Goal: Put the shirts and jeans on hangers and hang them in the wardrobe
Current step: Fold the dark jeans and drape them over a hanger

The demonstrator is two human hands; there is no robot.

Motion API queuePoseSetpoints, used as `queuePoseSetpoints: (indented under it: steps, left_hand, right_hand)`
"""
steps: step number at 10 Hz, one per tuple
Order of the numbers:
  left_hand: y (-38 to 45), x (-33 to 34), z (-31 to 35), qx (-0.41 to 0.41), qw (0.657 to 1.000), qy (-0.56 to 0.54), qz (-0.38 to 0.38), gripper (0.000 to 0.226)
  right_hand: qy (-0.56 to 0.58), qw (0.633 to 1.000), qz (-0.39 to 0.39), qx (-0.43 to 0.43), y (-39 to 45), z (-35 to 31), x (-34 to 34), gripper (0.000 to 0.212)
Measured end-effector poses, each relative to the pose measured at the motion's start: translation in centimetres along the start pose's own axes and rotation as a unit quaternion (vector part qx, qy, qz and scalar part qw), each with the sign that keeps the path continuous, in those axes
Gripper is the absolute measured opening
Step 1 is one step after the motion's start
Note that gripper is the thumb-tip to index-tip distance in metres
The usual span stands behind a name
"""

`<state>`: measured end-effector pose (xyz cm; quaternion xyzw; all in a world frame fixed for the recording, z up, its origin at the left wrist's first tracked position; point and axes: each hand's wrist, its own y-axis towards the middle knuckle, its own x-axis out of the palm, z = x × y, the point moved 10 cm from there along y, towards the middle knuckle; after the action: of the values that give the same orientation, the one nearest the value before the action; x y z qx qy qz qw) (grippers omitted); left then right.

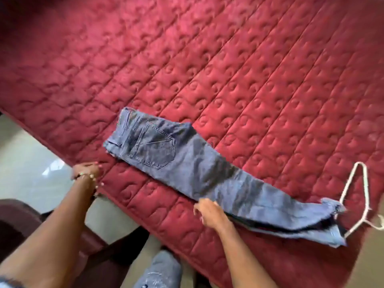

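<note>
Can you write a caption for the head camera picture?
Folded jeans lie on a red quilted bed, their cuffs at a white hanger.

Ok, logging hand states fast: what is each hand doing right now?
Left hand: open, fingers resting on the red quilt, holding nothing.
Right hand: open, fingers touching the edge of the folded jeans, no grip on them.
</note>
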<state>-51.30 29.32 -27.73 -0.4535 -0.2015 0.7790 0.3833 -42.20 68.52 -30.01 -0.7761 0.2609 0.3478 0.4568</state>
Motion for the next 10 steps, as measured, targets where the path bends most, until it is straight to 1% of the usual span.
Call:
queuePoseSetpoints:
  steps: [1,2,3,4,5,6,7,8,9,10]
  left_hand:
    - [0.5,2.8,-4.5,-0.049,0.997,0.052,-0.035,0.014]
    - [-1.0,8.2,-5.5,-0.057,0.993,0.041,-0.092,0.004]
    - [-1.5,11.6,-4.0,0.045,0.987,0.147,-0.055,0.036]
    - [-4.1,17.1,-1.1,0.175,0.947,0.251,-0.102,0.029]
    - [-6.8,22.0,0.1,0.237,0.905,0.308,-0.171,0.028]
    - [-8.9,26.2,0.5,0.300,0.854,0.356,-0.232,0.030]
    - [-11.7,29.7,0.0,0.360,0.799,0.400,-0.268,0.033]
    - [-14.3,32.5,-1.4,0.400,0.746,0.434,-0.309,0.046]
    - [-20.6,34.7,-1.7,0.485,0.660,0.450,-0.357,0.081]
    - [-26.1,37.0,-2.2,0.539,0.553,0.503,-0.388,0.114]
  right_hand:
    - [0.178,0.971,-0.060,0.150,0.6,1.4,6.1,0.017]
    - [0.277,0.911,-0.021,0.304,-0.3,5.3,8.0,0.016]
    - [0.358,0.819,0.037,0.447,-3.1,9.1,7.2,0.010]
    - [0.430,0.697,0.107,0.564,-7.3,13.4,8.9,0.025]
    - [0.556,0.502,0.206,0.630,-12.1,17.1,13.8,0.051]
    - [0.642,0.314,0.292,0.636,-15.0,16.6,12.4,0.049]
    - [0.689,0.178,0.349,0.610,-16.7,18.5,13.5,0.038]
    - [0.726,0.086,0.363,0.578,-17.0,19.6,13.5,0.039]
    - [0.649,0.180,0.489,0.555,-17.8,22.3,8.4,0.040]
    - [0.526,0.487,0.512,0.472,-15.3,23.0,-1.0,0.045]
